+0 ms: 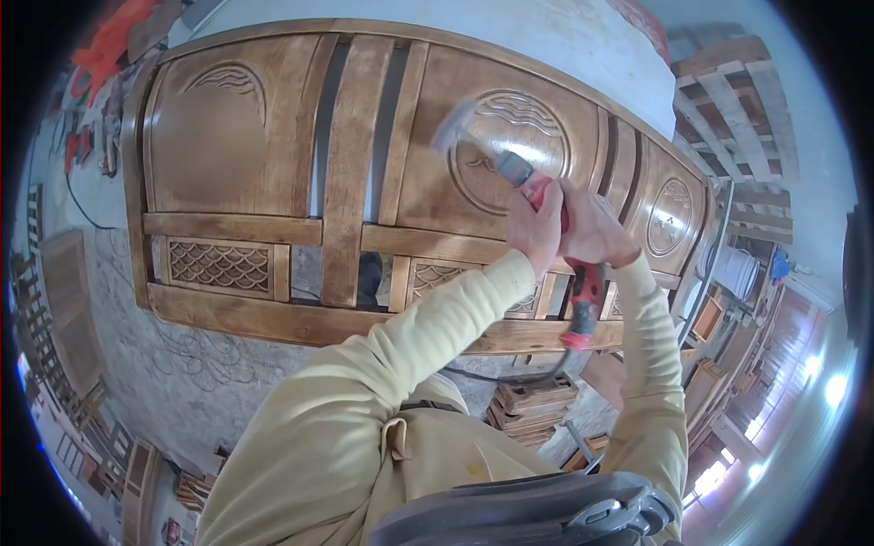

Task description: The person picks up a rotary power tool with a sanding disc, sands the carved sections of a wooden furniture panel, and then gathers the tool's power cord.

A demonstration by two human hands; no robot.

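Red power tool (587,287) slants, long axis apparently pointing up-left

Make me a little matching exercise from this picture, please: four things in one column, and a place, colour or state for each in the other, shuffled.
Things
1. Power tool
2. Shirt sleeves
3. Middle carved wood panel
4. Wooden pallet

Place, colour or state
A. Beyond the panelled piece, toward the upper right of the view
B. Pale yellow
C. Gripped by the left hand and the right hand
D. Shiny brown, with wavy lines inside a ring

Right pairs: 1-C, 2-B, 3-D, 4-A
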